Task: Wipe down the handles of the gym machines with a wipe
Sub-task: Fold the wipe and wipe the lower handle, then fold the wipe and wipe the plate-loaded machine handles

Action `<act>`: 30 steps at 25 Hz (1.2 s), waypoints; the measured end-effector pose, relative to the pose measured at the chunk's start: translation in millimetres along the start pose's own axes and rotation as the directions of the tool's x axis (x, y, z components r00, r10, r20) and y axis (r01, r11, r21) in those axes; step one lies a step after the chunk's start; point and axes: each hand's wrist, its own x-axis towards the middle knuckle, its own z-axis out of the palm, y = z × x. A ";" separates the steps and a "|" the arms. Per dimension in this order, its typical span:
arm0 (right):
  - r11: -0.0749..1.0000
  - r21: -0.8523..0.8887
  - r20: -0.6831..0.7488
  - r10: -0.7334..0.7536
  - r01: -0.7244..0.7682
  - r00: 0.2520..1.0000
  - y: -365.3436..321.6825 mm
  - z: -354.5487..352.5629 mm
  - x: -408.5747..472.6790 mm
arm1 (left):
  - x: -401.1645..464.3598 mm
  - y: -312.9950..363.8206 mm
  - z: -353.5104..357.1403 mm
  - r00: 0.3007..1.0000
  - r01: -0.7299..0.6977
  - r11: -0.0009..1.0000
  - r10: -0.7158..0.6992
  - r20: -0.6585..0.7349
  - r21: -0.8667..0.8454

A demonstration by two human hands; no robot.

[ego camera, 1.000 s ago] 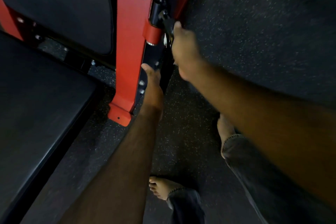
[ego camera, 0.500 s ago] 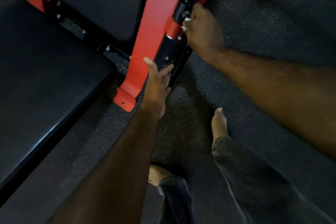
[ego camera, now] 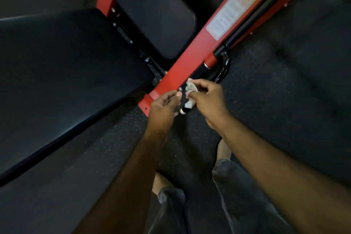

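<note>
The right hand (ego camera: 208, 101) grips a crumpled white wipe (ego camera: 190, 91), fingers and thumb curled round it; the wipe sticks out on the hand's left side and sits just in front of the lower end of the red post (ego camera: 191, 59). The left hand (ego camera: 164, 106) is close beside it, apart from the wipe by a narrow gap. Its fingers are loosely bent, thumb tip towards the wipe, and it holds nothing — relaxed rather than clenched. Whether it touches the post's foot cannot be told.

The post runs on a slant from upper right down to a red foot (ego camera: 145, 103) on the floor (ego camera: 284, 91). A white label (ego camera: 230, 12) with a yellow warning mark is stuck to its upper face. Along the post's right side lies a black rod (ego camera: 256, 17) ending in a red collar (ego camera: 209, 61); just beside the collar a glossy black handle (ego camera: 223, 68) curves downward, above the right hand and not touched by either hand or by the wipe.

Left of the post — a black seat pad (ego camera: 57, 81) and, behind it, a black back pad (ego camera: 155, 15). The floor is dark speckled rubber. At the bottom of the view are two bare feet and dark trouser legs (ego camera: 237, 186).
</note>
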 end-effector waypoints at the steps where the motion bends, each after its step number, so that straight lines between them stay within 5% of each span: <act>1: 0.992 0.121 0.038 -0.022 0.017 0.999 -30.6 7.6 -27.1 | -16.7 18.0 -8.6 0.999 -0.043 0.998 0.043 -0.015 -0.045; 4: 0.957 0.285 0.149 -0.096 0.051 0.984 -115.8 27.6 -103.3 | -86.1 87.3 -38.7 0.960 -0.273 0.953 0.262 -0.095 -0.133; 8: 0.944 0.285 0.208 -0.230 0.166 0.951 -235.0 41.1 -186.0 | -194.4 185.5 -74.3 0.859 -0.502 0.852 0.470 -0.203 -0.150; 17: 0.895 0.344 0.469 -0.426 0.284 0.774 -430.7 62.7 -313.2 | -368.3 325.1 -133.5 0.698 -0.702 0.692 0.622 -0.356 -0.168; 25: 0.917 0.329 0.696 -0.396 0.225 0.599 -488.9 114.1 -387.9 | -458.0 344.5 -166.7 0.520 -0.822 0.512 0.500 -0.693 -0.248; 30: 0.911 0.278 0.817 -0.391 0.305 0.424 -469.5 188.6 -457.4 | -516.3 306.7 -241.7 0.385 -0.875 0.440 0.384 -0.839 -0.200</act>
